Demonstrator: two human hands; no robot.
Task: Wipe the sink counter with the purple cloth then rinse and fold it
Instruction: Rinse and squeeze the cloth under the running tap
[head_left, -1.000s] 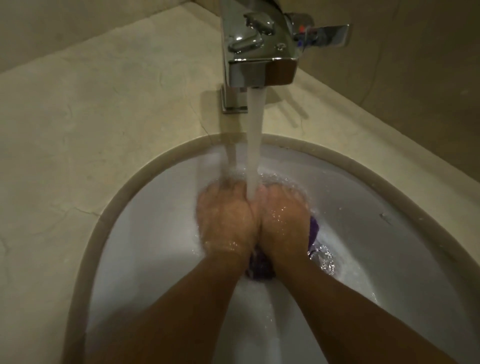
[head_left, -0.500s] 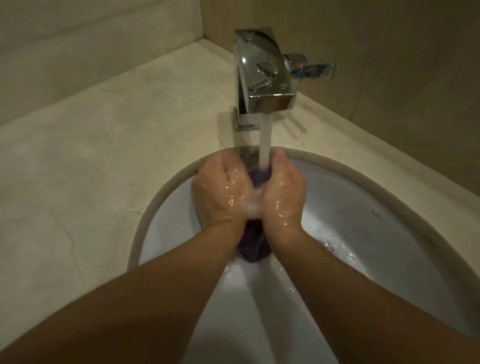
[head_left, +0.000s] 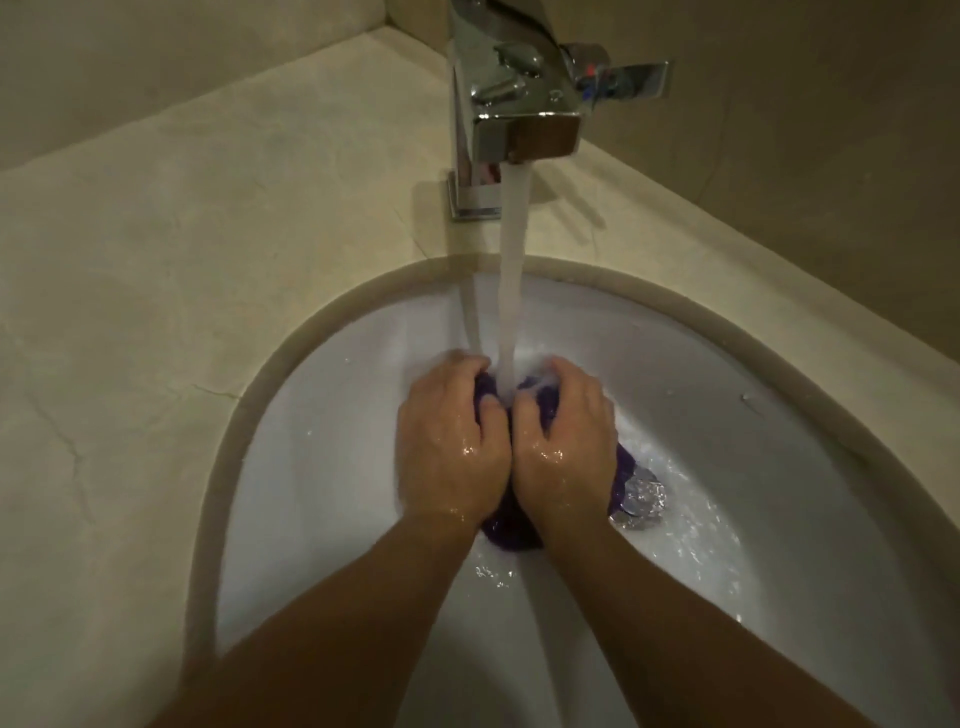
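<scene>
A pale stone table (head_left: 171, 270), mottled and veined with fine cracks, is wrapping around an oval white sink (head_left: 332, 467) whose glazed bowl is glistening with running water. A boxy chrome tap (head_left: 511, 119) with a flat side lever is standing at the back, pouring a thick smooth stream of water (head_left: 511, 291) straight down between the two hands. The left hand (head_left: 449, 441) and right hand (head_left: 563, 441), both wet and shining, are pressing together low in the bowl, their fingers (head_left: 530, 410) curling around the purple cloth (head_left: 509, 530), which is bunching into a soaked dark wad beneath them. A round metal drain (head_left: 641, 496) is gleaming just beside the cloth.
</scene>
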